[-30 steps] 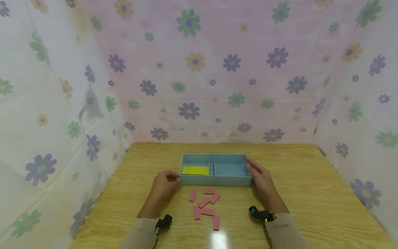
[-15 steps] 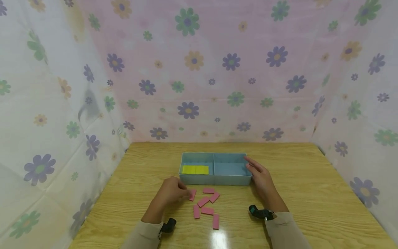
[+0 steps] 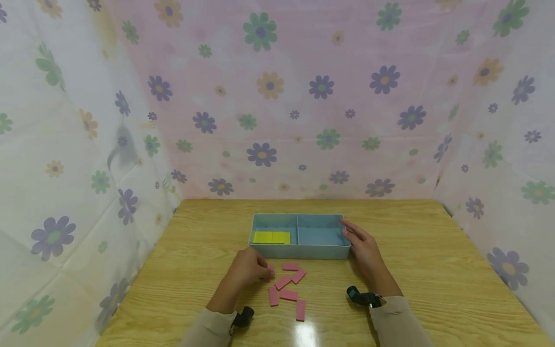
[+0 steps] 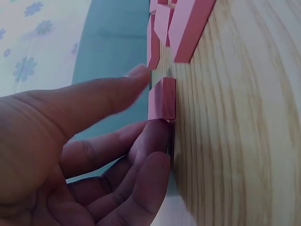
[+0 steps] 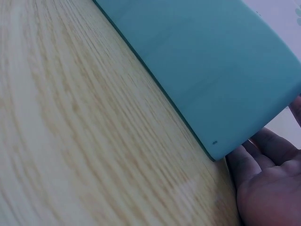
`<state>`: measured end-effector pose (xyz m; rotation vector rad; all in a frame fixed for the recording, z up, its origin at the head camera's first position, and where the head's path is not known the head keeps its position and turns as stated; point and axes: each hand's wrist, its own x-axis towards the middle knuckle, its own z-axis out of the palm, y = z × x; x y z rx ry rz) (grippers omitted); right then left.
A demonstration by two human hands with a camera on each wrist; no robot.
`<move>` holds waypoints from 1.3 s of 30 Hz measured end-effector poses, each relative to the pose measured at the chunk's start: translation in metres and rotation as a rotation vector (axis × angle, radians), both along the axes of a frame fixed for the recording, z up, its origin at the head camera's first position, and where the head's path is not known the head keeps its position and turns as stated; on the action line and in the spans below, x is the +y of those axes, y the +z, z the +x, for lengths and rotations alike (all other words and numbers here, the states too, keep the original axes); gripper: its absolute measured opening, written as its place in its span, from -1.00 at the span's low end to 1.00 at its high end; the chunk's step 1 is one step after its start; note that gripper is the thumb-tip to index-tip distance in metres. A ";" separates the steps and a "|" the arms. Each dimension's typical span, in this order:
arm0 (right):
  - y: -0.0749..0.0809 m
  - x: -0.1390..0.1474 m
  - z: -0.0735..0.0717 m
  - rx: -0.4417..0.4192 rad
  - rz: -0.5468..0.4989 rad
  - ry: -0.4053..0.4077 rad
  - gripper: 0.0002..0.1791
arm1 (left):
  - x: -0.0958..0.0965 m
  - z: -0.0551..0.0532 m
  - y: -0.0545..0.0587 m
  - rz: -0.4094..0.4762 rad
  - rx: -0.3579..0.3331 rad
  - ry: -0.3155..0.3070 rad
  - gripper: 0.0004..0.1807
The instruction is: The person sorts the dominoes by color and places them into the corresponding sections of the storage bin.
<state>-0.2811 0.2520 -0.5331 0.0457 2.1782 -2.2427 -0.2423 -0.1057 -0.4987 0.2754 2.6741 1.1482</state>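
Observation:
My left hand [image 3: 247, 267] is at a pink rectangular block [image 3: 271, 271], the leftmost of a loose group. In the left wrist view the thumb [image 4: 113, 94] is raised apart from that block [image 4: 162, 99], while a fingertip meets its near end. My right hand [image 3: 366, 248] rests against the right end of a light blue two-compartment box [image 3: 299, 251]. Its fingers [image 5: 244, 165] lie along the end wall in the right wrist view. Yellow blocks [image 3: 271, 237] lie side by side in the left compartment; no block shows in the right compartment.
Several pink blocks [image 3: 283, 282] lie scattered in front of the box on the wooden table [image 3: 433, 270]. Floral cloth [image 3: 295, 96] hangs behind the table and along both sides. A black wrist camera [image 3: 360, 296] sits on each forearm.
My left hand has left the box's left corner and moved right and nearer to me, onto the leftmost pink block. The right hand has stayed at the box.

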 end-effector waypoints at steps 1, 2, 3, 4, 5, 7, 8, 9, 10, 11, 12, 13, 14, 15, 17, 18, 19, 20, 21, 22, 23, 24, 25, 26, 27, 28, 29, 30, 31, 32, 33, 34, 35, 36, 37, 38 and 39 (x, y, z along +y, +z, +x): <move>0.000 0.000 0.000 -0.001 0.001 -0.002 -0.39 | 0.002 0.000 0.000 -0.005 0.007 0.001 -0.77; 0.000 0.000 0.000 -0.003 0.001 -0.003 -0.39 | 0.003 0.000 0.000 -0.007 0.015 0.001 -0.78; 0.001 0.000 0.000 -0.007 0.001 -0.004 -0.40 | 0.004 0.001 0.000 -0.004 0.020 0.001 -0.80; 0.001 0.000 0.000 -0.010 0.000 -0.004 -0.40 | 0.005 0.001 0.000 -0.007 0.022 0.002 -0.82; 0.001 0.000 0.000 -0.011 -0.002 -0.004 -0.41 | 0.007 0.001 0.000 -0.007 0.026 0.000 -0.83; 0.002 -0.001 0.001 -0.014 -0.004 -0.003 -0.42 | 0.008 0.001 -0.001 -0.006 0.037 0.001 -0.86; 0.002 -0.001 0.001 -0.014 -0.005 -0.001 -0.42 | 0.008 0.002 -0.001 -0.005 0.039 0.001 -0.86; 0.002 -0.001 0.002 -0.015 -0.005 0.000 -0.42 | 0.009 0.001 -0.001 -0.006 0.042 0.000 -0.86; 0.002 -0.001 0.002 -0.014 -0.003 0.001 -0.42 | 0.009 0.002 -0.001 -0.009 0.049 -0.001 -0.86; 0.002 0.000 0.002 -0.013 -0.003 0.003 -0.41 | 0.009 0.002 -0.001 -0.010 0.055 -0.002 -0.86; 0.001 0.000 0.002 -0.012 -0.002 0.004 -0.41 | 0.010 0.001 -0.001 -0.013 0.060 -0.004 -0.85; 0.001 0.000 0.002 -0.011 -0.002 0.005 -0.41 | 0.010 0.001 -0.001 -0.014 0.063 -0.004 -0.84; 0.000 0.000 0.002 -0.009 -0.003 0.004 -0.40 | 0.010 0.001 -0.001 -0.014 0.061 -0.004 -0.84; 0.000 0.000 0.002 -0.010 -0.004 0.004 -0.39 | 0.011 0.001 0.000 -0.012 0.060 -0.002 -0.83; -0.001 0.000 0.001 -0.008 -0.010 0.004 -0.38 | 0.011 0.002 0.001 -0.008 0.050 0.002 -0.83; -0.001 0.000 0.001 -0.008 -0.012 0.005 -0.38 | 0.012 0.002 0.001 -0.005 0.049 0.003 -0.83; -0.001 0.000 0.001 -0.009 -0.015 0.006 -0.38 | 0.012 0.003 0.002 -0.002 0.049 0.004 -0.84; -0.001 0.000 0.002 -0.009 -0.018 0.007 -0.38 | 0.012 0.003 0.002 0.000 0.051 0.004 -0.85; -0.001 0.000 0.002 -0.010 -0.020 0.009 -0.38 | 0.012 0.004 0.002 -0.001 0.057 0.003 -0.86; -0.001 0.000 0.002 -0.008 -0.020 0.010 -0.38 | 0.012 0.004 0.002 0.000 0.063 0.002 -0.87; -0.001 0.000 0.002 -0.008 -0.023 0.012 -0.38 | 0.012 0.004 0.002 0.001 0.069 0.000 -0.88; -0.001 0.000 0.003 -0.008 -0.024 0.014 -0.39 | 0.011 0.004 0.001 -0.001 0.075 -0.002 -0.89; 0.000 0.000 0.003 -0.007 -0.025 0.015 -0.39 | 0.011 0.004 0.001 0.001 0.079 -0.003 -0.90; 0.000 0.000 0.003 -0.006 -0.026 0.017 -0.39 | 0.011 0.004 0.000 0.005 0.080 -0.005 -0.91; 0.000 0.000 0.003 -0.006 -0.027 0.019 -0.40 | 0.011 0.003 0.000 0.005 0.079 -0.006 -0.92; 0.000 0.000 0.004 -0.006 -0.028 0.020 -0.40 | 0.011 0.002 -0.001 0.010 0.076 -0.008 -0.92; 0.000 0.000 0.004 -0.007 -0.029 0.022 -0.40 | 0.011 0.002 -0.001 0.016 0.069 -0.011 -0.93; 0.001 0.000 0.004 -0.007 -0.029 0.023 -0.40 | 0.011 0.001 -0.002 0.022 0.064 -0.015 -0.94; 0.001 0.000 0.004 -0.007 -0.027 0.024 -0.40 | 0.012 0.000 -0.002 0.032 0.056 -0.019 -0.95; 0.001 0.000 0.004 -0.008 -0.027 0.024 -0.40 | 0.012 -0.001 -0.002 0.036 0.051 -0.022 -0.95; 0.001 0.001 0.004 -0.010 -0.026 0.024 -0.40 | 0.012 -0.001 -0.001 0.039 0.047 -0.024 -0.95; 0.001 0.001 0.003 -0.009 -0.025 0.023 -0.40 | 0.013 -0.002 -0.001 0.046 0.045 -0.029 -0.94; 0.001 0.001 0.003 -0.010 -0.023 0.022 -0.40 | 0.014 -0.003 0.000 0.057 0.038 -0.031 -0.93; 0.001 0.001 0.003 -0.012 -0.024 0.021 -0.40 | 0.015 -0.003 0.001 0.061 0.037 -0.032 -0.91; 0.001 0.001 0.003 -0.016 -0.023 0.019 -0.40 | 0.015 -0.004 0.003 0.064 0.035 -0.033 -0.90; 0.001 0.001 0.003 -0.016 -0.024 0.017 -0.40 | 0.016 -0.004 0.005 0.066 0.036 -0.036 -0.89; 0.001 0.001 0.002 -0.015 -0.023 0.015 -0.40 | 0.018 -0.004 0.007 0.072 0.033 -0.039 -0.88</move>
